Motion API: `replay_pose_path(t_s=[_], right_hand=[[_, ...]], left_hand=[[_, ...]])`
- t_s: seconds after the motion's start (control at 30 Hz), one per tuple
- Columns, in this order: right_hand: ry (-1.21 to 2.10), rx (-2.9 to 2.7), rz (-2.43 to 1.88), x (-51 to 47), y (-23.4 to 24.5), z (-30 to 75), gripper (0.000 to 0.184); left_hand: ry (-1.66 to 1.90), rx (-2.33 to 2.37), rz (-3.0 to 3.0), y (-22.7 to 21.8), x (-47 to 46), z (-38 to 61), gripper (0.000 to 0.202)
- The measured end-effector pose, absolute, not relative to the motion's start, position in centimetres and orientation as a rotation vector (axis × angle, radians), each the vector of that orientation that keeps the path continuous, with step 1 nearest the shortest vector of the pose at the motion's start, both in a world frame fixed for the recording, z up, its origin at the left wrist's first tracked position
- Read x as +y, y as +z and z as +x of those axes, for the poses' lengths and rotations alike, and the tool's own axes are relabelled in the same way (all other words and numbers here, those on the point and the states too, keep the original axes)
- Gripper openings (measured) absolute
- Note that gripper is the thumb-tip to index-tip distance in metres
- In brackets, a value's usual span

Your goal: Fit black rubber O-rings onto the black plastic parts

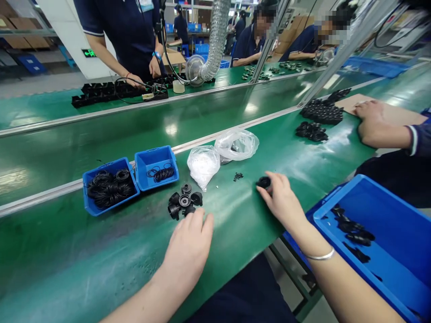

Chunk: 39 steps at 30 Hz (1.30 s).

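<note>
My right hand [283, 199] pinches a round black plastic part [263, 182] between thumb and fingers, at the green table surface. My left hand [190, 244] is palm down at the near side of a small ring of black cylindrical plastic parts [185, 200]. Its curled fingers close at the nearest black part [189, 210]; the fingertips are partly hidden. Between and beyond my hands lie a little pile of tiny black pieces [238, 176] and a clear bag of white material [203, 165].
Two blue bins, one full of black rings [109, 188] and one with fewer rings [163, 173], stand at left. An opened plastic bag [237, 146] is behind. A large blue crate [397, 215] sits at right, near a co-worker's hand [370, 110] and black parts [321, 111].
</note>
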State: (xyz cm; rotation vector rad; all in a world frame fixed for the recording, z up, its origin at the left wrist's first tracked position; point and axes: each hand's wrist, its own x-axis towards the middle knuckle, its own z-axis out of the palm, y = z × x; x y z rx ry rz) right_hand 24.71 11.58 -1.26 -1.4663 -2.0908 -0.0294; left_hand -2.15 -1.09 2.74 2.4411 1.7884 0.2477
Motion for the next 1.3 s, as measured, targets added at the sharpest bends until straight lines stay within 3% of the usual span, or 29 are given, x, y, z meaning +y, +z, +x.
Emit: replay_pose_path(t_s=[0.1, 0.27, 0.6, 0.83, 0.97, 1.3], right_hand=[[-0.181, -1.964, -1.553, 11.9, -0.6, 24.7, 0.049], [0.39, -2.245, -1.168, 11.0, -0.5, 19.5, 0.016], [0.476, -2.311, -1.142, 14.2, -1.9, 15.0, 0.013], [0.506, -2.25, -1.196, 13.5, -2.2, 15.8, 0.013], [0.528, -2.251, -1.183, 13.5, -2.2, 15.9, 0.017], [0.56, -2.301, -1.14, 13.3, -2.0, 16.5, 0.012]], left_hand=[[0.011, 2.053, 2.446, 3.3, -0.9, -2.5, 0.029], [-0.161, 2.061, 2.415, 2.5, -1.1, -1.8, 0.016], [0.182, 1.75, 2.427, 0.2, -1.0, -1.4, 0.018], [0.688, 1.448, 1.682, -0.1, -0.1, -1.9, 0.026], [0.902, 0.996, 0.985, -0.4, -0.1, -1.5, 0.033], [0.861, 0.563, 0.544, 0.9, -0.1, -1.9, 0.033]])
